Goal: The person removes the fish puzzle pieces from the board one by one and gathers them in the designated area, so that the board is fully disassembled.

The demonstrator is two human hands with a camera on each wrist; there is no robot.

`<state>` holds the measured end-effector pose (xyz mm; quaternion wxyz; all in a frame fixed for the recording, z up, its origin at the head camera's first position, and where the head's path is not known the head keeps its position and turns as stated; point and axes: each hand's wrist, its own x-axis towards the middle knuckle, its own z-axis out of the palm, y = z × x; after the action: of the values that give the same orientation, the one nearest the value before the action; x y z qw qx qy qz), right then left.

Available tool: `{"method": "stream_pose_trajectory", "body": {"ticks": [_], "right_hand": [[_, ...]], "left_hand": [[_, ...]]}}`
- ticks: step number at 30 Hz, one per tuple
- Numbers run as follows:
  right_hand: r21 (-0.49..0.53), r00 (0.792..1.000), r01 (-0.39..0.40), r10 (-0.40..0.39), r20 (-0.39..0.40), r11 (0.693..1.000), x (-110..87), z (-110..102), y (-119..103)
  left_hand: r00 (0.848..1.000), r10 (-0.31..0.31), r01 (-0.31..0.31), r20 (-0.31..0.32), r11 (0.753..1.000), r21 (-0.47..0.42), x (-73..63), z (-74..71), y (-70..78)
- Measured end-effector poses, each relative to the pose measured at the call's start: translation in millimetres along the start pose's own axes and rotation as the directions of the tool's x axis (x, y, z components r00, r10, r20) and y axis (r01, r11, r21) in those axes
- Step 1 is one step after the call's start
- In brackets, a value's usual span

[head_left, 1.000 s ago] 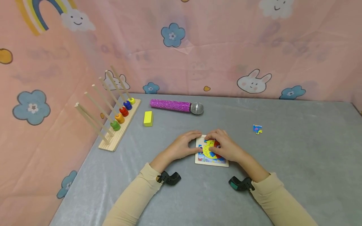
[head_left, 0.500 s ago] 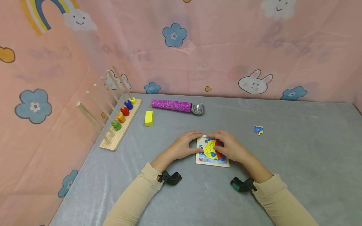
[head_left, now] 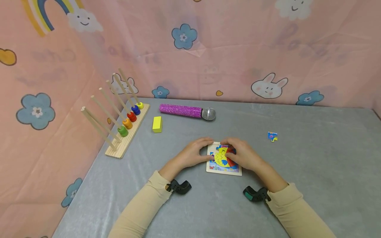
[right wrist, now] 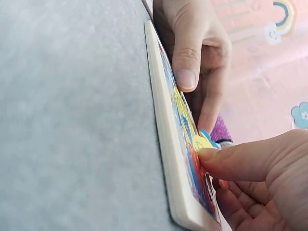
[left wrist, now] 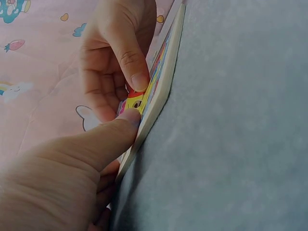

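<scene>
One puzzle board (head_left: 223,173) lies between two grips: the left hand (head_left: 190,154) holds its edge; the right hand (head_left: 242,154), pinched closed on a yellow piece (right wrist: 201,142), has shifted rightward, suggesting an unsettled fit. A loose piece (head_left: 272,136) lies right of both.

Microphone (head_left: 181,110) behind puzzle board (head_left: 221,162), peg rack (head_left: 131,133) left, jigsaw piece (head_left: 272,136) right

Plain beige sleeves (head_left: 138,210), two chunky curved black wrist mounts (head_left: 182,187), and the right one's got a green patch (head_left: 248,196).
</scene>
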<state>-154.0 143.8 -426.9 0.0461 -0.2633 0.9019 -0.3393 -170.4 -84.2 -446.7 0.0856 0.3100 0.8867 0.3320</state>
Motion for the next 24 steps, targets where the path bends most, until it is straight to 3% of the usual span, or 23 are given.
{"method": "stream_pose_trajectory", "body": {"ticks": [12, 20, 24], "right_hand": [[-0.007, 1.0, 0.025, -0.025, -0.001, 1.0, 1.1, -3.9, 3.3], [0.106, 0.998, -0.062, 0.061, 0.008, 0.992, 0.5, -7.6, 9.5], [0.15, 0.998, -0.068, 0.067, 0.011, 0.986, -0.1, -11.5, 12.4]], "left_hand": [[1.0, -0.006, 0.006, -0.003, 1.0, 0.011, 0.1, -1.5, 0.5], [1.0, -0.009, 0.009, 0.007, 1.0, 0.028, -1.1, -1.1, 0.5], [1.0, -0.01, 0.01, 0.011, 0.999, 0.032, 0.0, -0.2, 0.4]]}}
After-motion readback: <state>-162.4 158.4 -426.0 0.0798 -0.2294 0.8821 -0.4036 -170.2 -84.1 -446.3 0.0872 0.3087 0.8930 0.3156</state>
